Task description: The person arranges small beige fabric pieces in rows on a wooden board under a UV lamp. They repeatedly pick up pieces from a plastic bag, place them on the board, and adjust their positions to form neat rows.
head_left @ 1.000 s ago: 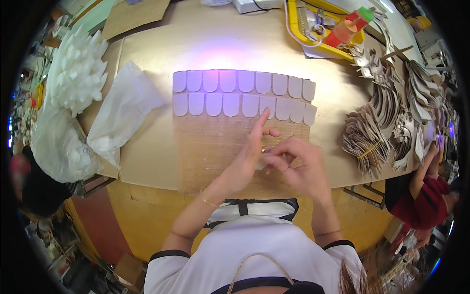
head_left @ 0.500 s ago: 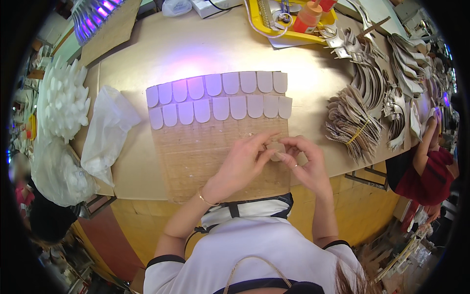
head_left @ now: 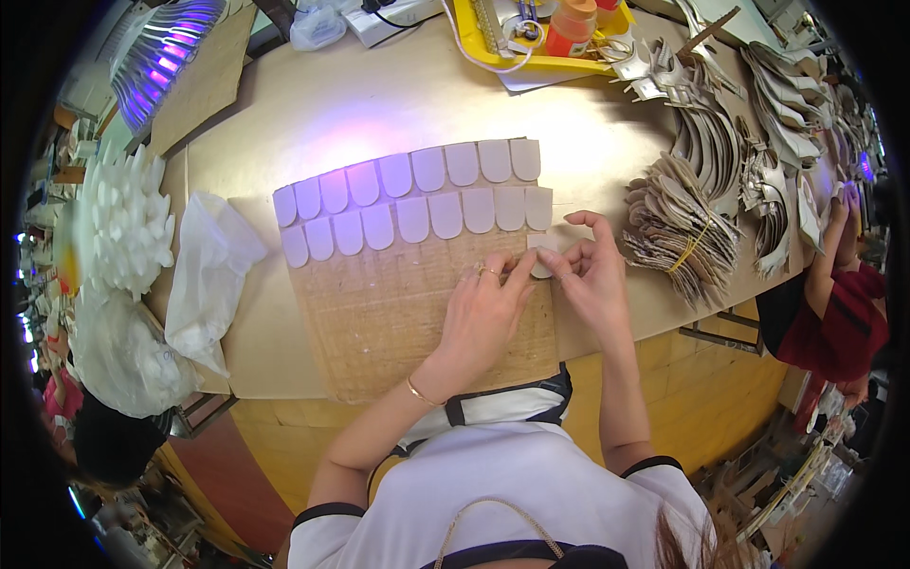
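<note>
One tab (head_left: 539, 241) at right edge of board (head_left: 408, 327), just below two laid rows (head_left: 412, 219) | step, as judged: setting it in line; next move calls for squaring, pressing flat | tab under fingertips of left hand (head_left: 482, 308), thumb of right hand (head_left: 595, 284) | grip: right index raised off thumb; pinch of either hand not discernible

I see a small pale tab (head_left: 542, 243) at the right edge of a brown board (head_left: 417, 313), just below a lower row (head_left: 412, 219); it is partly covered, and I cannot tell whether it lies flat. That row and an upper row (head_left: 395, 176) each hold nine like pieces, side by side, straight edges up and rounded ends toward me, bluish at left. The board's lower part is bare, with faint whitish specks.
</note>
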Demonstrator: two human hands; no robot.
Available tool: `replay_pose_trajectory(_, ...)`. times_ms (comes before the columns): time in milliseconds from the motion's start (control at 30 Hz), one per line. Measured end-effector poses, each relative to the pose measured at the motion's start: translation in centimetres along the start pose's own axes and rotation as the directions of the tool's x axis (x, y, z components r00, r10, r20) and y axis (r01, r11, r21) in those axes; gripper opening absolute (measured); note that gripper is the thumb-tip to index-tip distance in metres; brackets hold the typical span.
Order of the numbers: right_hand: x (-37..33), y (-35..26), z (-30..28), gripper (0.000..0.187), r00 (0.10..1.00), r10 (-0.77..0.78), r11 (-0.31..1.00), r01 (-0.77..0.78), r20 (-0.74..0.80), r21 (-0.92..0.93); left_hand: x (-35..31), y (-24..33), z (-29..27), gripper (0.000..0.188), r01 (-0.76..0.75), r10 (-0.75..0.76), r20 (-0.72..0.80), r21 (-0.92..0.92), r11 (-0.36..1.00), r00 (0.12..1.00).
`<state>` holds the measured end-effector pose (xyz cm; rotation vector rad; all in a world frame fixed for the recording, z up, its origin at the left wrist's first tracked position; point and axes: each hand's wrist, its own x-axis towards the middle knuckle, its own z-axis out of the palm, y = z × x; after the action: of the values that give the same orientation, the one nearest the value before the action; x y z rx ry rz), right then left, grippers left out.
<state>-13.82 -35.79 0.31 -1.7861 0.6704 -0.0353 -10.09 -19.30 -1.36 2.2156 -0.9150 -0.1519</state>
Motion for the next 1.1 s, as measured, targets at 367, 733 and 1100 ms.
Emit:
replay_pose_trajectory(367, 0.2, 0.4, 0.5, 0.030, 0.991, -0.126, 0.947, 0.105, -0.053, -0.302, -0.2, -0.2, 1.3, 0.045, -0.087, 0.075, 0.062, 0.220, 0.972, 0.995)
replay_pose_trajectory(733, -1.0, 1.9, 0.1, 0.021, 0.981, -0.109, 0.992, 0.095, -0.163, -0.088, -2.8, -2.9, -6.0, 0.023, 0.131, -0.207, -0.255, -0.286, 0.949, 0.944)
replay_pose_trajectory(1100, 2.5, -9.2, 5.1, 0.014, 0.704, -0.595, 0.705, 0.689, 0.388, -0.168, -20.9, -21.7, -20.9, 0.042, 0.875, -0.534, -0.844, -0.291, 0.387, -0.045)
